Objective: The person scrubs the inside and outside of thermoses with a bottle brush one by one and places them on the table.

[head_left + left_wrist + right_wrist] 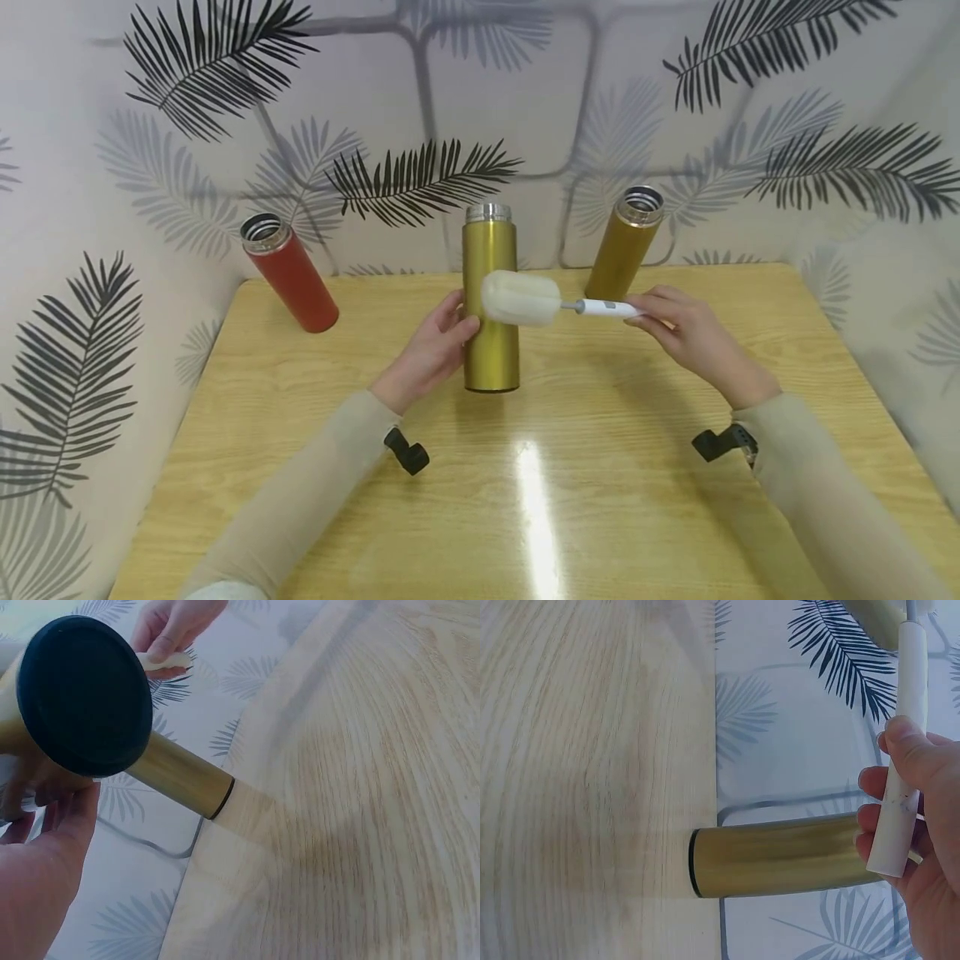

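My left hand (442, 337) grips a yellow-gold thermos flask (492, 358) by its side and holds it upright above the table. The flask has a bare steel neck and no lid on. Its dark round base (84, 697) faces the left wrist camera. In my right hand (686, 329) is a bottle brush, held by its white handle (909, 690). The brush's cream sponge head (521, 298) points left and lies across the front of the flask in the head view; whether they touch I cannot tell. Thumb and fingers wrap the handle in the right wrist view.
A red flask (292, 279), lidless, stands at the table's back left. A second gold flask (622, 254), also lidless, stands at the back right, just behind my right hand. Leaf-patterned wall covering (510, 108) rises directly behind the wooden table (390, 517).
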Demonstrator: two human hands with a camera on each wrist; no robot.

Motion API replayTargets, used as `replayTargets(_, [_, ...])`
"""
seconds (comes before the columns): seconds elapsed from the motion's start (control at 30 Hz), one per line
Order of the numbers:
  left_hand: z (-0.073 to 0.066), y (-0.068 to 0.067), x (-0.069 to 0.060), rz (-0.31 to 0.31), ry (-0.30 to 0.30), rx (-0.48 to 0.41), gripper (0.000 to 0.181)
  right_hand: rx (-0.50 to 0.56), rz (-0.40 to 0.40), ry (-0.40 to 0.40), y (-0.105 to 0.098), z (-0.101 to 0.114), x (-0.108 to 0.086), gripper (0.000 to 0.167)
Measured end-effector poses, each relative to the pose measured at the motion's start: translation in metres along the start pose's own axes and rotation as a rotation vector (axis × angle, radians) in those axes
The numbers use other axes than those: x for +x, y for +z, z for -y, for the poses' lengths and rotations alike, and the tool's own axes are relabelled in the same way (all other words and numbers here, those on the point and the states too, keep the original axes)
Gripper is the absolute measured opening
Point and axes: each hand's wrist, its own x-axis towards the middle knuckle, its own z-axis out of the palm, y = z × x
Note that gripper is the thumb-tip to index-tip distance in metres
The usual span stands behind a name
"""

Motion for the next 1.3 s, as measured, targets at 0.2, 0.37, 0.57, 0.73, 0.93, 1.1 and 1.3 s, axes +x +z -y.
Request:
replayTargets(0.2, [-0.001, 0.001, -0.002, -0.017, -0.043, 0.036, 0.092, -0.074, -0.010, 0.038, -0.005, 0.000, 0.005, 0.037])
replayTargets(0.37, [-0.001, 0.002, -0.003, 0.005, -0.049, 0.039, 0.076, -0.106, -0.025, 0.084, -0.011, 0.000, 0.012, 0.034])
replayTargets(0.57, [-0.002, 0.003, -0.001, 0.054, 0.000, 0.004, 0.094, -0.103, -0.024, 0.056, -0.007, -0.001, 0.016, 0.032])
replayTargets(0.73, [-0.004, 0.003, -0.001, 0.052, 0.003, 0.023, 0.114, -0.061, 0.002, 0.003, 0.002, 0.000, 0.011, 0.034])
replayTargets(0.93, [-0.004, -0.001, -0.001, 0.030, -0.001, 0.032, 0.114, -0.032, 0.081, -0.008, 0.012, 0.001, 0.001, 0.036])
replayTargets(1.1, [-0.007, -0.006, 0.000, 0.007, -0.008, 0.005, 0.111, -0.015, 0.146, -0.020, 0.018, -0.001, -0.010, 0.036])
replayTargets(1.3, [-0.012, -0.008, 0.001, -0.028, 0.022, -0.019, 0.103, 0.002, 0.191, -0.026, 0.022, -0.002, -0.021, 0.036])
